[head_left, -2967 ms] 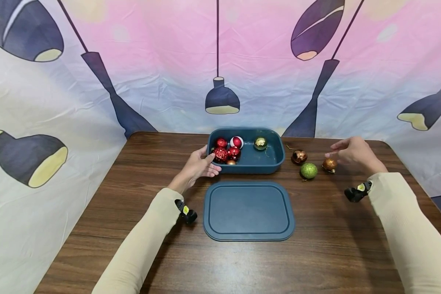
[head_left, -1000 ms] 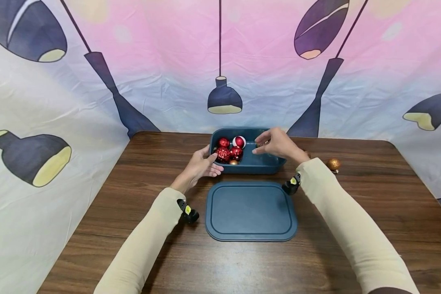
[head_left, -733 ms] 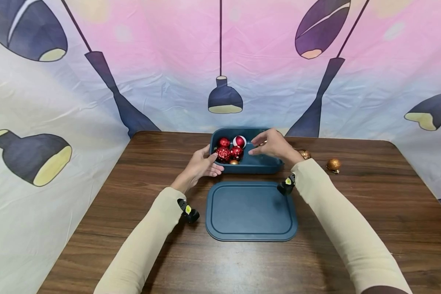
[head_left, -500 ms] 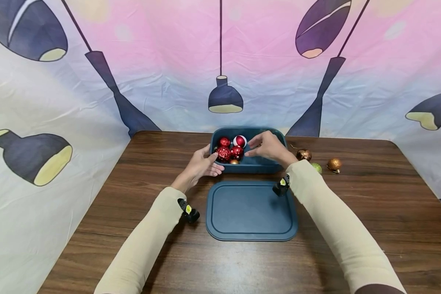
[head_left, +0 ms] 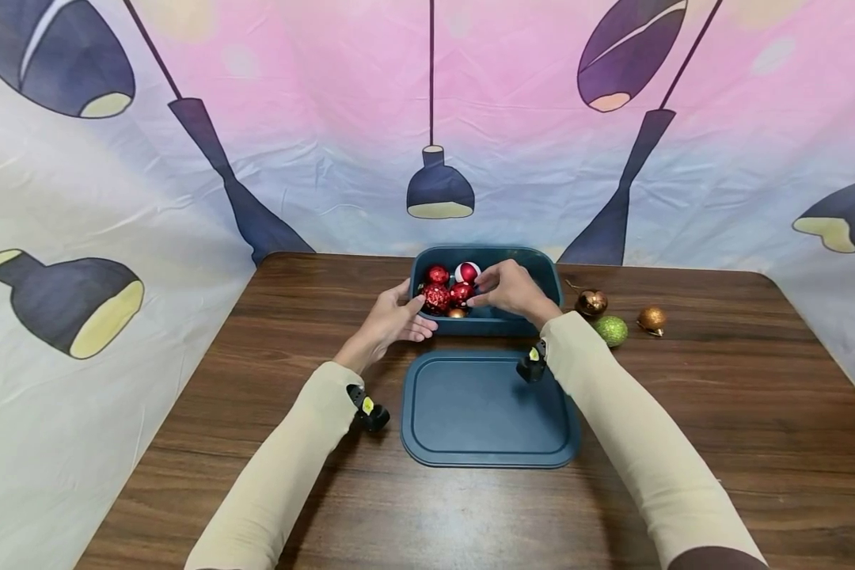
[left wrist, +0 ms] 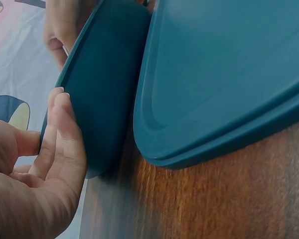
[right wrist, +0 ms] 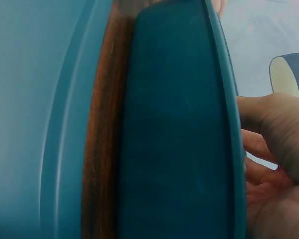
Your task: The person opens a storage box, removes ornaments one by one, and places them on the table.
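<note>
A dark blue box (head_left: pixel 502 326) stands at the back of the table. Several red baubles, such as a crinkled one (head_left: pixel 436 298) and a dotted one (head_left: pixel 461 294), lie in its left half, with a red-and-white bauble (head_left: pixel 467 272) and a small orange bauble (head_left: pixel 457 313). My left hand (head_left: pixel 390 320) holds the box's left front corner, thumb at the rim, fingers along the outer wall (left wrist: pixel 107 74). My right hand (head_left: pixel 511 290) hangs in the box, thumb and fingers apart beside the dotted bauble; nothing shows between them. Its fingertips are partly hidden by the wall in the right wrist view.
A matching blue lid (head_left: pixel 490 410) lies flat in front of the box. To the right on the table are a brown bauble (head_left: pixel 591 302), a green glitter bauble (head_left: pixel 610 331) and an orange bauble (head_left: pixel 651 319). A patterned cloth (head_left: pixel 342 119) hangs behind.
My right hand has moved left from beside the orange bauble into the box, toward the red baubles. It now covers where a gold bauble lay. My left hand stays at the corner.
</note>
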The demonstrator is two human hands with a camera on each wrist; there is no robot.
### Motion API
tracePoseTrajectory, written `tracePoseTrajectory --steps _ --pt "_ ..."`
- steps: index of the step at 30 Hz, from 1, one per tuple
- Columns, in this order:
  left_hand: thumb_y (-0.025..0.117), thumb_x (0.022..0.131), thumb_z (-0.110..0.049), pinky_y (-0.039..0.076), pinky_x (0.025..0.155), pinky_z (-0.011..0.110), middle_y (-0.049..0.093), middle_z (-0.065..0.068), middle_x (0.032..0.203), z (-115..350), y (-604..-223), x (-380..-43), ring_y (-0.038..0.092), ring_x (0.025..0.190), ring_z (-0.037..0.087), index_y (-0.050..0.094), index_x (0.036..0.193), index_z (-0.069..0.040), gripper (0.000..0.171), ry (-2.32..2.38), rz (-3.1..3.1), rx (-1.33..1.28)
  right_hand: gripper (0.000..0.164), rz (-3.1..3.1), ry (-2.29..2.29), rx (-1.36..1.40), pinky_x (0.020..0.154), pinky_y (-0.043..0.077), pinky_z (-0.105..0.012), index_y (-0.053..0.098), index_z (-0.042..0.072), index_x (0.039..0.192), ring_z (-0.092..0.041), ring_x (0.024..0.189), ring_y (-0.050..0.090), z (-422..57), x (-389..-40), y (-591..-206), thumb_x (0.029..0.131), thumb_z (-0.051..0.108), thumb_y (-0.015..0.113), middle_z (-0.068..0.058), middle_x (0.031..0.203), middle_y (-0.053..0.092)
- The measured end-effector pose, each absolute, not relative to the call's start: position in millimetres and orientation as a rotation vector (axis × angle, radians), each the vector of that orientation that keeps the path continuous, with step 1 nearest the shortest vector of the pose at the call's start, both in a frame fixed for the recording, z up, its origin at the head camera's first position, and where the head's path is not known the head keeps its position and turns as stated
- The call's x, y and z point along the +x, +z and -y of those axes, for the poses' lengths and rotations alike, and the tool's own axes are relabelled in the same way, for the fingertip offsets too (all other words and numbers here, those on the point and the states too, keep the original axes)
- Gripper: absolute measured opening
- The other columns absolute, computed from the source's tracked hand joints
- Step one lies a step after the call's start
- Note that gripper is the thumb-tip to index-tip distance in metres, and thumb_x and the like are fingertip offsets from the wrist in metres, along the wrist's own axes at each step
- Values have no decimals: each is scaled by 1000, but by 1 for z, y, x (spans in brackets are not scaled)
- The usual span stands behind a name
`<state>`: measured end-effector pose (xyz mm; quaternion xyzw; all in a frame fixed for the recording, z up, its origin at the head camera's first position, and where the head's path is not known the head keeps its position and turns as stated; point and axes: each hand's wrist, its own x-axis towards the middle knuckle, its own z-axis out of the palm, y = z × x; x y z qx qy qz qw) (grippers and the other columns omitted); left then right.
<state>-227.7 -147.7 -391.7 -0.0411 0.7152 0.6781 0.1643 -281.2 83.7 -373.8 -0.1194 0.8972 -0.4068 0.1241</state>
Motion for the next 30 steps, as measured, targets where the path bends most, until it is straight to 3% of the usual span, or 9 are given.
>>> tracePoseTrajectory --steps 15,30 --pt "48 110 -23 61 62 29 75 17 83 147 -391 -228 74 68 25 16 164 -24 63 1917 -2048 -141 53 -2622 -1185 -316 95 54 -46 65 -3 129 -33 111 62 -70 -285 -383 86 21 84 -20 121 66" --pt "48 109 -23 61 62 29 74 16 81 147 -392 -227 74 66 23 16 164 -24 64 1923 -2042 -144 47 -2671 -1157 -312 93 54 -46 67 -3 124 -33 108 63 -71 -283 -383 87 23 83 -19 118 67"
